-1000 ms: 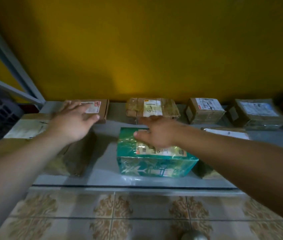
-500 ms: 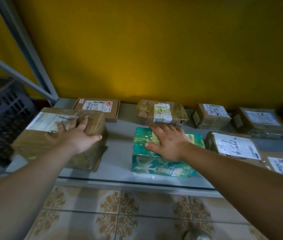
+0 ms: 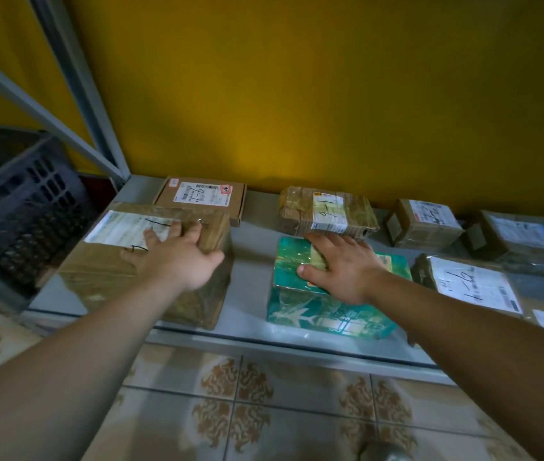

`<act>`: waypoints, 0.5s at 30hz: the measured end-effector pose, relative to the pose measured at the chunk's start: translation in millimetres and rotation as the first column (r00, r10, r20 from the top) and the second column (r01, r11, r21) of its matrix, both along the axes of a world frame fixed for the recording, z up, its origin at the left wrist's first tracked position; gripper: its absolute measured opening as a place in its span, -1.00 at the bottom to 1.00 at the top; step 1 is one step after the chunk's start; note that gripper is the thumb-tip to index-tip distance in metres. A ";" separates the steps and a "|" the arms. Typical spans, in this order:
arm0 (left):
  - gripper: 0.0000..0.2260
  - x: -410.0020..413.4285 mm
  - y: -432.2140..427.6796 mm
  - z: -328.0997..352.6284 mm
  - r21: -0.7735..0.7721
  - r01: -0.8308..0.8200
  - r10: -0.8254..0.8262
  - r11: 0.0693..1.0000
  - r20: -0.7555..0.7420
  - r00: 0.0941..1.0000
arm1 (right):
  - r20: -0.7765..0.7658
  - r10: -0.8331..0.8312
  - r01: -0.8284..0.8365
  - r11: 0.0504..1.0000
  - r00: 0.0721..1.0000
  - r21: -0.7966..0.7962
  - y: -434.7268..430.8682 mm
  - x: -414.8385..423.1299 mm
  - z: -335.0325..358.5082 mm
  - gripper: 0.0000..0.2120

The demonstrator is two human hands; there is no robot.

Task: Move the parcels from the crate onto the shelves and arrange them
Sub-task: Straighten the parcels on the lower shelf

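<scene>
A low grey shelf [image 3: 254, 237] runs along the yellow wall. My left hand [image 3: 177, 257] lies flat, fingers straight, on top of a large brown taped parcel [image 3: 104, 271] at the shelf's front left. My right hand [image 3: 343, 264] rests flat on a green wrapped parcel [image 3: 317, 314] at the front middle. Behind them stand a flat cardboard box [image 3: 201, 197] with a white label and a brown taped parcel [image 3: 327, 211]. A dark plastic crate [image 3: 21, 207] sits to the left of the shelf; its inside is hidden.
More labelled parcels fill the shelf's right side: a small box [image 3: 423, 224], a grey wrapped one [image 3: 520, 241] and a flat one with a big white label [image 3: 473, 284]. Grey metal shelf posts [image 3: 78, 84] rise at the left. Patterned floor tiles [image 3: 264, 410] lie in front.
Both hands have drawn back from the rear row and settled flat on the two front parcels. The view has swung left, bringing the crate into sight.
</scene>
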State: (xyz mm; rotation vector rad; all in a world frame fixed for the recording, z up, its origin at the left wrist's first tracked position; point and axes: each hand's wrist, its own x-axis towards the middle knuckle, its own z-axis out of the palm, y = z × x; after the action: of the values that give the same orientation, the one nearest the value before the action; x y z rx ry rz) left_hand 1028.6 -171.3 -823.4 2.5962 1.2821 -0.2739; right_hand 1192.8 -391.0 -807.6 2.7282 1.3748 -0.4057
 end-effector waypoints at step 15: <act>-0.36 9.3 -20.3 6.2 0.021 0.003 -0.003 1.000 -0.006 1.000 | 0.019 0.011 -0.012 1.000 1.000 0.025 -5.9 -9.8 3.3 -0.26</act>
State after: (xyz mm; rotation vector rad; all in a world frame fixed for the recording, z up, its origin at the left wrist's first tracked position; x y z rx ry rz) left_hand 1037.9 -191.6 -817.2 2.6171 1.2899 -0.2706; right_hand 1183.1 -396.9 -804.3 2.7356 1.4004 -0.3637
